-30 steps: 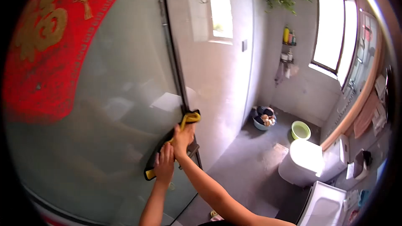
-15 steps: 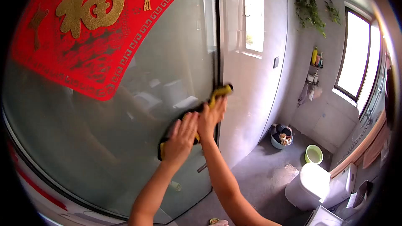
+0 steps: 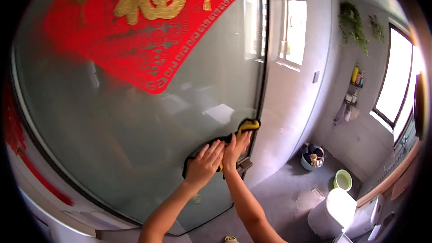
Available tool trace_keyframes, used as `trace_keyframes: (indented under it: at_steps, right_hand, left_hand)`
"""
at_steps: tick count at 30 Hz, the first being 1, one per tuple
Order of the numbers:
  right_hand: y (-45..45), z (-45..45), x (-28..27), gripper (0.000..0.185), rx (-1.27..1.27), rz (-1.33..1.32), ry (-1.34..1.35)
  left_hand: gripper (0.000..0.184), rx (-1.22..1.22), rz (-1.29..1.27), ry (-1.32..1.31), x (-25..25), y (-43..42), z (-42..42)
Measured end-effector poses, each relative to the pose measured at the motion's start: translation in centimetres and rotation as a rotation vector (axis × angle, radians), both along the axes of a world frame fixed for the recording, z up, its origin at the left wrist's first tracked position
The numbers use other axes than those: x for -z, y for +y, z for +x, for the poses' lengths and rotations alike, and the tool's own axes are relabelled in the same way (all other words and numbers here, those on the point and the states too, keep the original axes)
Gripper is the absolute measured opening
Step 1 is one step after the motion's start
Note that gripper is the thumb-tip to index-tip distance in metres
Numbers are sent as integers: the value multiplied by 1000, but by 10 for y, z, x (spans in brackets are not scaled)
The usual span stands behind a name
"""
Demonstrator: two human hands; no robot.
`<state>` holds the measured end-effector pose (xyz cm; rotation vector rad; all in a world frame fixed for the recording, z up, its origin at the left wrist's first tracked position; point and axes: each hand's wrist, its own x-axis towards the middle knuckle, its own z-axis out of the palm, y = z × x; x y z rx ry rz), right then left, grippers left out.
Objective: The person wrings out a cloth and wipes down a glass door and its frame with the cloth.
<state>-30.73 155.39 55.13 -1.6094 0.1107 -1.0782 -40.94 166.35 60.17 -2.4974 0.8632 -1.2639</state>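
A black and yellow cloth (image 3: 249, 125) is pressed flat against the frosted glass door (image 3: 135, 153), close to its dark right edge. My left hand (image 3: 206, 162) lies over the cloth's lower left part, fingers stretched out and pointing up. Right beside it, my right hand (image 3: 236, 149) presses on the cloth's right part, its fingers extended and partly over the yellow side. Just below the right hand is the door handle (image 3: 244, 165). A red diamond-shaped decoration (image 3: 148, 40) with gold figures is fixed to the glass above.
Beyond the door's edge stands a glossy pale wall (image 3: 288, 108). On the grey floor are a blue basin (image 3: 308, 164) filled with items, a green basin (image 3: 343, 180) and a white toilet (image 3: 335, 209). A window (image 3: 395, 74) and wall shelves (image 3: 355, 85) are at the right.
The view has swung left, bringing more of the red decoration into sight. Both hands and the cloth have slid over the glass, up and then back down, staying near the door's edge.
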Motion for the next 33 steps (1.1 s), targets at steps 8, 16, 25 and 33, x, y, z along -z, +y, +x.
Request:
trace_keyframes:
  at_steps: [8,16,25,33]
  right_hand:
    - [-5,-18,-73,39,-286,-1095,-711]
    - [65,-26,-47,61,171,-115,30]
    - [242,-222,-54,31,-188,-1028,-853]
    - [290,-272,-239,44,-276,-728,-723]
  left_hand:
    - [46,-124,-194,33,49,70,-75]
    - [44,-93,-434,123,20,138,-165]
    - [39,-169,-597,-118,-12,216,-273]
    - [34,-169,-987,-270,-7,265,-320]
